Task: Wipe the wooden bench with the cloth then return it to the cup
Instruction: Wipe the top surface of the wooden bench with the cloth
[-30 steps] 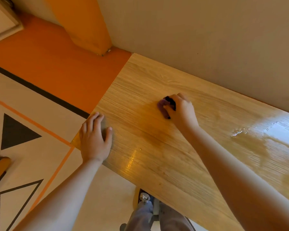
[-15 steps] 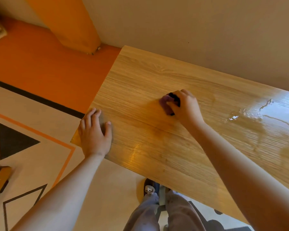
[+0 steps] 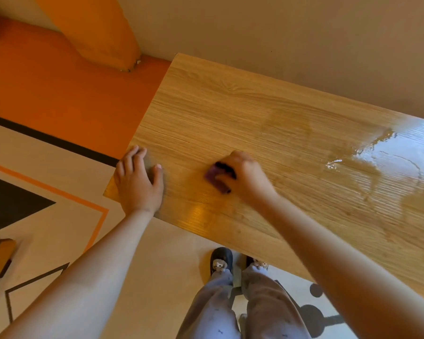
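1. Cloth (image 3: 214,179), small and purple, lies bunched on the wooden bench (image 3: 230,106) toward its left end, mostly covered by the right hand (image 3: 246,178).
2. The right hand's fingers curl round the cloth and press it against the wood; the hand is blurred.
3. The left hand (image 3: 137,183) lies flat on the bench's near left corner, fingers straight, grasping nothing, near the cloth but apart from it.
4. A wet, shiny patch (image 3: 389,152) covers the right part of the bench, well apart from the cloth.
5. The bench's far edge meets a beige wall (image 3: 279,33).
6. Left of the bench, the floor (image 3: 59,94) is orange, with a black stripe and black triangles.
7. Grey trousers (image 3: 267,302) and dark slippers (image 3: 220,260) show below the near edge.
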The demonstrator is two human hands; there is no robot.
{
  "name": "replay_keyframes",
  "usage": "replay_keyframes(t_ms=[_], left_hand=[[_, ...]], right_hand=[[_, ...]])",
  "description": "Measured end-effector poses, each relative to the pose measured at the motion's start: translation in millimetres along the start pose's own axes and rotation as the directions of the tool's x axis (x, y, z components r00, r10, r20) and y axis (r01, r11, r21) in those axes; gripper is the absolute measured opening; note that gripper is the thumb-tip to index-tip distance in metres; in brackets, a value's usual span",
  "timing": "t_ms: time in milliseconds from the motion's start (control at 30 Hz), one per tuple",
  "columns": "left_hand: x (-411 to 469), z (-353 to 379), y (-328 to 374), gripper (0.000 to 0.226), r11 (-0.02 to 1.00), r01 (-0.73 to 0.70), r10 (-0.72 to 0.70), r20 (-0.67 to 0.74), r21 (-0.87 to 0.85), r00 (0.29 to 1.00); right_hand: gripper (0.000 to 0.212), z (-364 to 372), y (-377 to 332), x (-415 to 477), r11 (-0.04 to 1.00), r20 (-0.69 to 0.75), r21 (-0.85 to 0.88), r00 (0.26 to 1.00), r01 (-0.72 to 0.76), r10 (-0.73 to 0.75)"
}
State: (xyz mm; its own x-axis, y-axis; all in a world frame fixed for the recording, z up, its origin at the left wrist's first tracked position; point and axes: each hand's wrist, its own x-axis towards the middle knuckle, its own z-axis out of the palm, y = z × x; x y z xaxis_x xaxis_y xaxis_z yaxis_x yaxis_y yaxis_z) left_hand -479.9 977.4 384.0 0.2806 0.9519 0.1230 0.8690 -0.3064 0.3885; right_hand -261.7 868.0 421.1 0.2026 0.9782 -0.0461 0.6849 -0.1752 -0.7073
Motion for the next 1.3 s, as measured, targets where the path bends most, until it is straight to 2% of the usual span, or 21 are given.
replay_keyframes(t_ms=[67, 133, 300, 433, 500, 567, 633, 667, 767, 867, 933, 1000, 1100, 1167, 1300], left_hand=[[0, -1, 1, 0.044, 1.000, 0.002, -0.002, 0.005, 0.000, 1.000], [0, -1, 1, 0.045, 1.000, 0.004, -0.004, 0.009, -0.003, 1.000], [-1, -3, 1, 0.045, 1.000, 0.001, -0.001, 0.008, -0.006, 1.000], [0, -2, 2, 0.045, 1.000, 0.000, 0.000, 0.010, 0.007, 1.000], [0, -2, 2, 0.045, 1.000, 0.002, -0.002, 0.012, 0.007, 1.000], [-1, -1, 3, 0.045, 1.000, 0.000, -0.001, 0.014, 0.013, 1.000], [-1, -1, 3, 0.046, 1.000, -0.002, 0.001, 0.019, 0.021, 1.000], [-1, -2, 3, 0.046, 1.000, -0.002, 0.001, 0.025, 0.023, 1.000], [-1, -4, 2, 0.047, 1.000, -0.006, 0.006, 0.046, 0.008, 0.999], [3, -9, -1, 0.048, 0.998, -0.022, 0.026, 0.089, -0.051, 0.996], [5, -12, -4, 0.051, 0.997, -0.033, 0.042, 0.131, -0.069, 0.990], [6, -15, -6, 0.054, 0.997, -0.044, 0.056, 0.184, -0.070, 0.981], [5, -19, -8, 0.057, 0.998, -0.067, 0.070, 0.258, -0.021, 0.964], [-1, -24, -5, 0.059, 0.995, -0.098, 0.097, 0.242, -0.005, 0.966], [-32, -29, 15, 0.057, 0.983, -0.164, 0.174, 0.128, -0.086, 0.976]], right_hand=[[0.026, -16, 14, 17, 0.992, -0.094, -0.040, 0.989, -0.121, 0.117], [0.029, -14, 12, 16, 0.989, -0.100, -0.041, 0.986, -0.140, 0.135], [0.017, 29, -25, -42, 0.991, 0.108, 0.028, 0.985, 0.129, -0.132], [0.022, 31, -30, -65, 0.980, 0.208, 0.030, 0.958, 0.195, -0.197], [0.018, 12, -12, -57, 0.991, 0.151, 0.010, 0.979, 0.134, -0.134], [0.018, -10, 8, -46, 0.999, 0.011, -0.034, 1.000, -0.012, 0.012], [0.023, -20, 16, -43, 0.984, -0.099, -0.062, 0.982, -0.169, 0.162], [0.024, -18, 14, -44, 0.977, -0.131, -0.065, 0.972, -0.202, 0.192], [0.025, 10, -13, -55, 0.989, -0.094, -0.023, 0.985, -0.147, 0.144], [0.023, 45, -48, -60, 0.999, 0.011, 0.042, 1.000, 0.000, 0.000], [0.023, 53, -56, -51, 0.997, 0.057, 0.023, 0.995, 0.079, -0.080], [0.024, 47, -46, -36, 0.998, 0.052, -0.010, 0.997, 0.061, -0.061], [0.026, 27, -22, -18, 0.993, -0.086, -0.013, 0.990, -0.115, 0.114], [0.027, 21, -18, -20, 0.983, -0.152, -0.013, 0.972, -0.184, 0.180], [0.020, 40, -42, -65, 0.997, -0.034, -0.022, 0.997, -0.069, 0.068]])
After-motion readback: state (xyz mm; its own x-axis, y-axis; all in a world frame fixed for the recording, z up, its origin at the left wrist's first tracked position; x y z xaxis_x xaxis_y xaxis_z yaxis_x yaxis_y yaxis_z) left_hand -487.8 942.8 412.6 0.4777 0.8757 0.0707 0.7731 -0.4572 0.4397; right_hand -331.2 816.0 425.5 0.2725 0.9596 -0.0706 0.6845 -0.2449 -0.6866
